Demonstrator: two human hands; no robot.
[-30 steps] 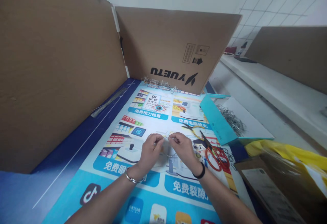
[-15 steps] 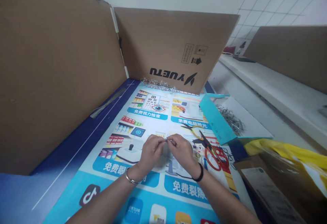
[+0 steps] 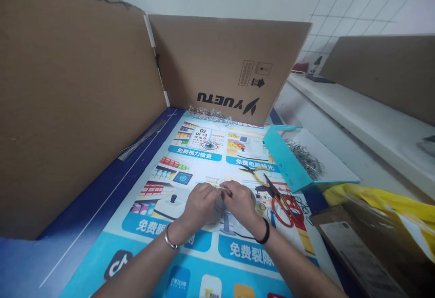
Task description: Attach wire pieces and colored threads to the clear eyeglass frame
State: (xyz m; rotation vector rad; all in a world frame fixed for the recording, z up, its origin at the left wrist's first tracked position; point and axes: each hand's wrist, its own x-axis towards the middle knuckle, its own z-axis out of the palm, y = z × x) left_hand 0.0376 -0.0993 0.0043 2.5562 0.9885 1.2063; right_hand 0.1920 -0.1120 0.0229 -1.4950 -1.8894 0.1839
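Above the middle of the printed sheet (image 3: 217,171), my left hand (image 3: 200,202) and my right hand (image 3: 239,200) meet, fingertips almost touching. Both are closed in a pinch. A tiny, thin, shiny piece (image 3: 222,188) shows between the fingertips; it is too small to name. To the right of my right hand lie scissors with orange-red handles (image 3: 283,207). A second cutting tool with yellow handles (image 3: 260,175) lies just behind them. A turquoise box (image 3: 288,166) stands farther right, holding a tangle of thin wire-like pieces (image 3: 304,157).
Cardboard panels stand at the left (image 3: 81,107) and at the back (image 3: 224,57). Clear, glinting bits (image 3: 210,112) lie along the back panel's foot. A clear strip (image 3: 142,139) lies at the left. A brown parcel (image 3: 353,248) and yellow plastic (image 3: 380,198) sit at the right.
The hands stay together in nearly the same place. The left fingers have curled over a little more, and the view has shifted slightly.
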